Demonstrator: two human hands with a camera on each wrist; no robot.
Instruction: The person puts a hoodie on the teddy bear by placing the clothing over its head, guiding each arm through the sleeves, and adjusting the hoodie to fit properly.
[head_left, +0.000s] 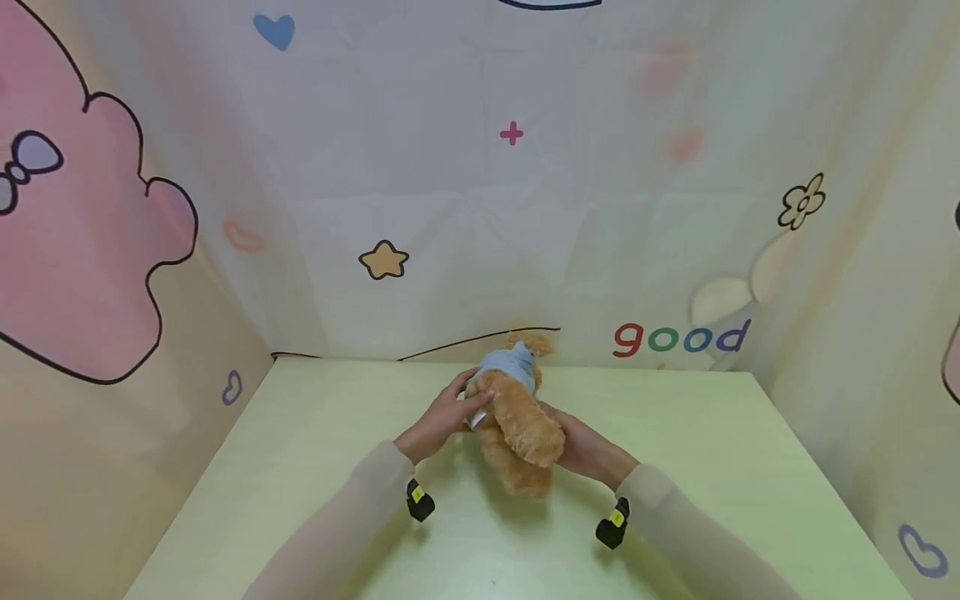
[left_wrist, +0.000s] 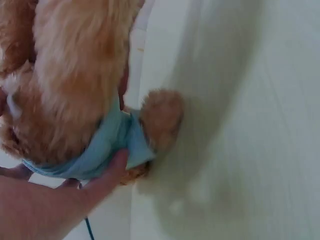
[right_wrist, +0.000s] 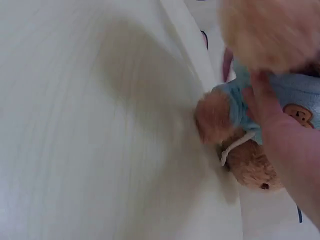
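Observation:
A fluffy brown teddy bear [head_left: 528, 429] in a light blue top [head_left: 510, 362] is between my hands at the far middle of the table, its legs towards me. From the left, my left hand [head_left: 446, 419] grips its body, thumb over the fur by a white tag [head_left: 477, 419]. My right hand [head_left: 588, 447] holds it from the other side, fingers on the blue top in the right wrist view. That view also shows the bear's head [right_wrist: 252, 167] low by the table, a pale cord [right_wrist: 235, 146] and a bear-face patch [right_wrist: 298, 114].
The pale table [head_left: 300, 492] meets a printed cloth backdrop [head_left: 450, 200] right behind the bear. Cloth walls also rise at left and right. Black wrist cameras with yellow marks sit on the left wrist [head_left: 420, 502] and right wrist [head_left: 612, 527].

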